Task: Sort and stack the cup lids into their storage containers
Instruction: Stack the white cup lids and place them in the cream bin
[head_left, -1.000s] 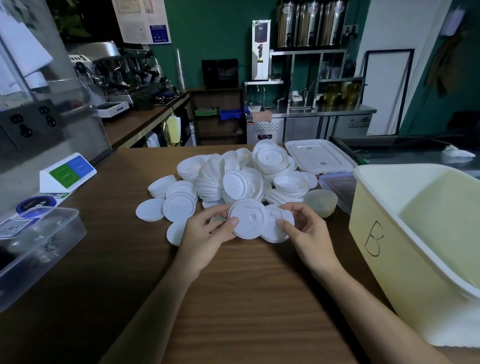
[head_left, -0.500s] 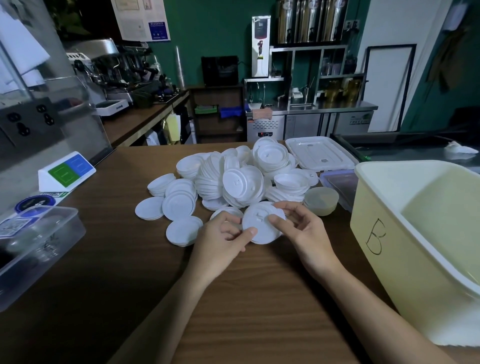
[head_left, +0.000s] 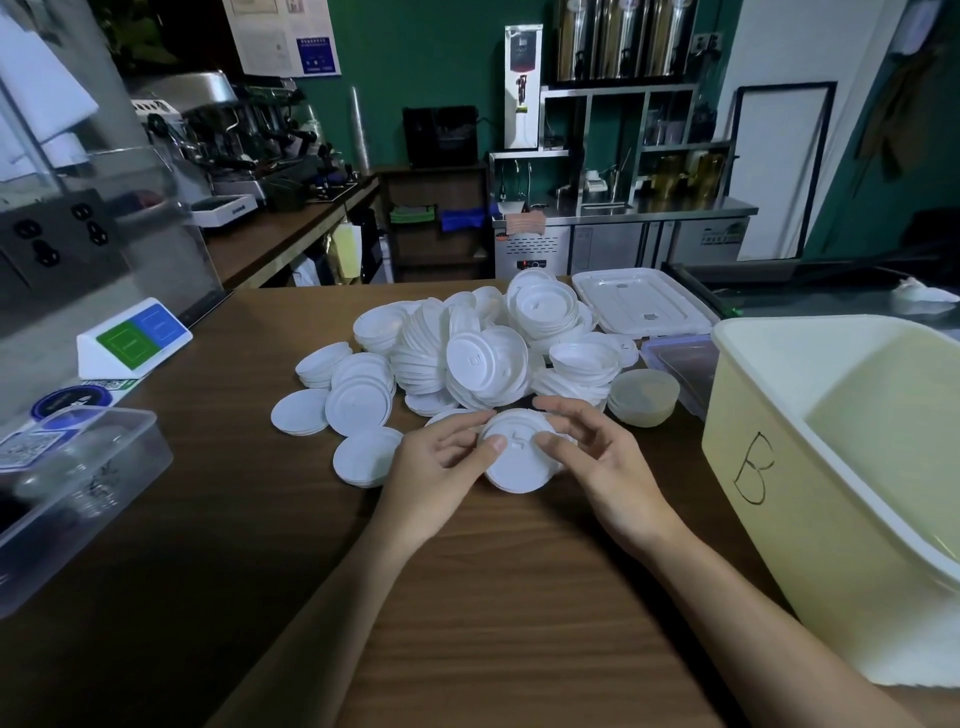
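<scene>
Both hands on one small stack of white lids (head_left: 519, 457) at the near edge of the pile, low over the desk (head_left: 467, 623); I can't tell if the stack touches the wood. Left hand (head_left: 436, 478) grips its left rim, thumb on top; right hand (head_left: 597, 462) grips the right rim, thumb on top, fingers curled round the far side. Main pile of lids (head_left: 467, 353) sits just behind, mid-desk, some nested in short stacks, some loose; a few flat ones lie apart at left, one (head_left: 363, 457) just beside my left hand. Yellow bin marked B (head_left: 769, 499) on the right, near the pile, open. Clear box (head_left: 78, 493) at the left edge, well apart. Flat white tray lid (head_left: 639, 301) behind the pile; small translucent bowl (head_left: 644, 397) between pile and bin.
</scene>
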